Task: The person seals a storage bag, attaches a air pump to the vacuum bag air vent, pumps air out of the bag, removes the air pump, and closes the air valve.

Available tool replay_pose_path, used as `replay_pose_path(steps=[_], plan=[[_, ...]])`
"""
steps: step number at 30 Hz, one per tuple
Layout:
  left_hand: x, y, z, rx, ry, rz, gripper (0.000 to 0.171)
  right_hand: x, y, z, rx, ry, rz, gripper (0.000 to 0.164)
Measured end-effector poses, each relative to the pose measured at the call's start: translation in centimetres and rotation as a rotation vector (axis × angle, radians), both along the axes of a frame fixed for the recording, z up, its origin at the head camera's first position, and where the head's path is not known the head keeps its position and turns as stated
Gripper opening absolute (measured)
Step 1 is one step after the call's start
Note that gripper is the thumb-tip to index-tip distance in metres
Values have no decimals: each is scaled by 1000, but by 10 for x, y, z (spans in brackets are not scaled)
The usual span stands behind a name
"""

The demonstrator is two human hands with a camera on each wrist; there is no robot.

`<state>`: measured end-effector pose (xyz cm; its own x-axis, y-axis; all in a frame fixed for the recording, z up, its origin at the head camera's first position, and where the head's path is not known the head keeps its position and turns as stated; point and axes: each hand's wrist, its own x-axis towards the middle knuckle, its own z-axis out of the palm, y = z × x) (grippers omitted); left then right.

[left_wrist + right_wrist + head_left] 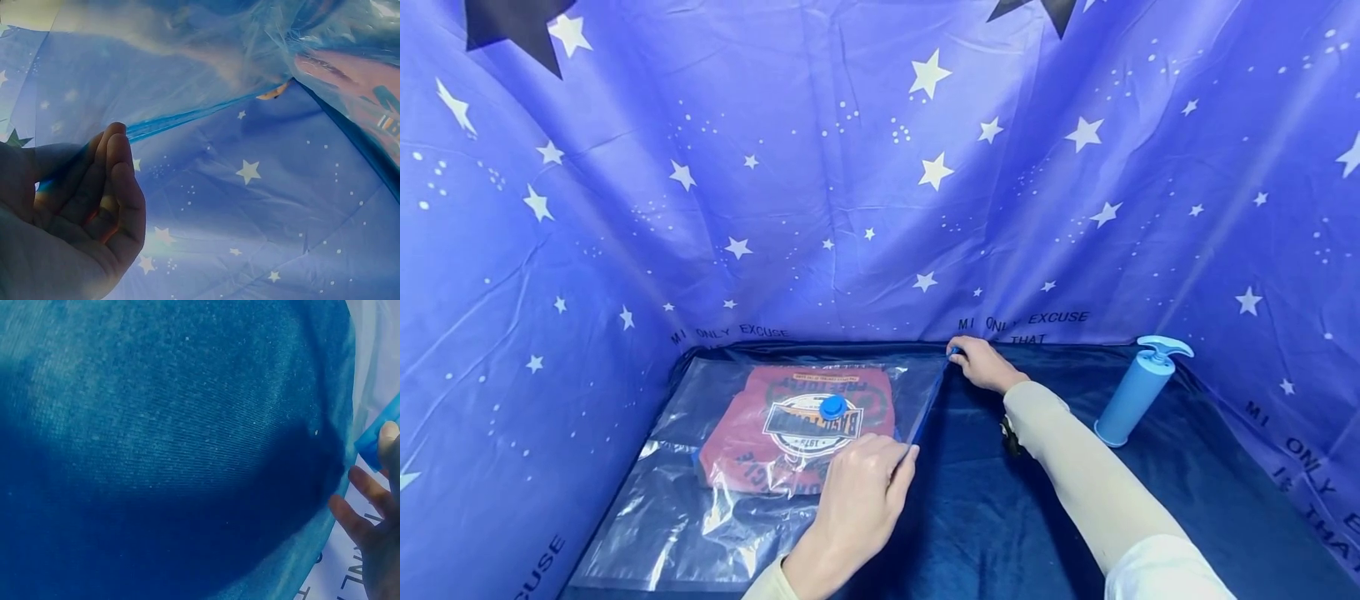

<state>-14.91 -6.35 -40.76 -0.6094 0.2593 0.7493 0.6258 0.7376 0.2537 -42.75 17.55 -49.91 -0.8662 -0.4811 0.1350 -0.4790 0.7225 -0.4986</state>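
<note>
High, forward-down head view (wrist views closer)

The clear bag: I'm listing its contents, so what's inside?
Inside the bag lies a printed red cloth. Blue shows at its edges; whatever lies beneath is covered.

Long-sleeved clothing, pale cream and white.
Right sleeve (pixel 1075 467): cream, lightly creased, lower right of head view; white upper sleeve (pixel 1168 571) at bottom edge; small black wrist item (pixel 1011 436). Left cuff (pixel 772 583): cream, bottom centre-left.
</note>
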Motion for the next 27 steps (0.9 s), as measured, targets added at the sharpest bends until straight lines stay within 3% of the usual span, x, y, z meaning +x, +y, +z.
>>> replay_pose_path(steps=[7,13,17,21,24,27], plan=[[-1,2,2,-12,3,-7,31,1,5,8,19,-47,-28,20],[-4,6,4,-22,-13,-19,31,3,11,15,1,-27,-24,20],[-6,10,3,-13,-21,-29,28,5,14,15,-54,31,-28,22],[-6,13,1,-11,-16,-27,27,8,13,15,-143,75,-105,27],[-5,16,0,-12,-24,-22,28,14,10,19,-203,-9,-195,20],[-5,22,-1,-19,-37,-19,28,23,7,29,-272,-199,-248,17]])
